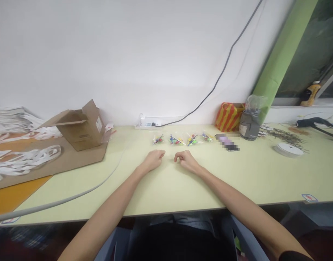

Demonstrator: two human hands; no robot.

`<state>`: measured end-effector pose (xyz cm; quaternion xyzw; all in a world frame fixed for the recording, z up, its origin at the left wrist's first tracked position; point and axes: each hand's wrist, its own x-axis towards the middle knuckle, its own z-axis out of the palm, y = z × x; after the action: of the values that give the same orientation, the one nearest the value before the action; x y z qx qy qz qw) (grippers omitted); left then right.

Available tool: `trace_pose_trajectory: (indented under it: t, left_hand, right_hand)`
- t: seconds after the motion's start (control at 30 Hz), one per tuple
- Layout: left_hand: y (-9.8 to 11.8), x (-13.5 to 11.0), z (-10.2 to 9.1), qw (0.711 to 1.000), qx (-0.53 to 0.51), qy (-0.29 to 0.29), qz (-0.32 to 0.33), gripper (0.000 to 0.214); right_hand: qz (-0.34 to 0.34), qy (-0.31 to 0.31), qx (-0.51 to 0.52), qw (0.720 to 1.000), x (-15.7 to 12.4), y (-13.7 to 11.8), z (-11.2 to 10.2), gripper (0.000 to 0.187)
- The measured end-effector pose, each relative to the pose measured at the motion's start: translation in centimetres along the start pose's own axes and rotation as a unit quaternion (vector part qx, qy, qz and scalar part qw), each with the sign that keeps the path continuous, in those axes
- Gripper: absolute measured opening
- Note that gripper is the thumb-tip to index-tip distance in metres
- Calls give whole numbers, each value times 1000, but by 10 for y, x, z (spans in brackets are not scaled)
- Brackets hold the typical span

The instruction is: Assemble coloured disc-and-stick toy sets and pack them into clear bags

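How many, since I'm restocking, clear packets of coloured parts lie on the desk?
4, in a row along the back of the desk: leftmost packet, second packet, third packet, rightmost packet.

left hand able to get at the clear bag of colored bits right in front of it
Probably yes: the left hand rests on the pale green table top just below that bag of colored bits, and nothing stands between them.
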<state>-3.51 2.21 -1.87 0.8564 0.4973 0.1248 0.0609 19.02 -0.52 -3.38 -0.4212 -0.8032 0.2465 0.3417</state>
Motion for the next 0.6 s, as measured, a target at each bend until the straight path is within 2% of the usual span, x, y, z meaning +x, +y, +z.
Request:
trace_pose_trajectory:
  t: [0.6]
  left_hand:
    - [-3,2,1,1000,1,-8,21,19]
  right_hand:
    - [-24,-32,-43,998,1,2,-2,44]
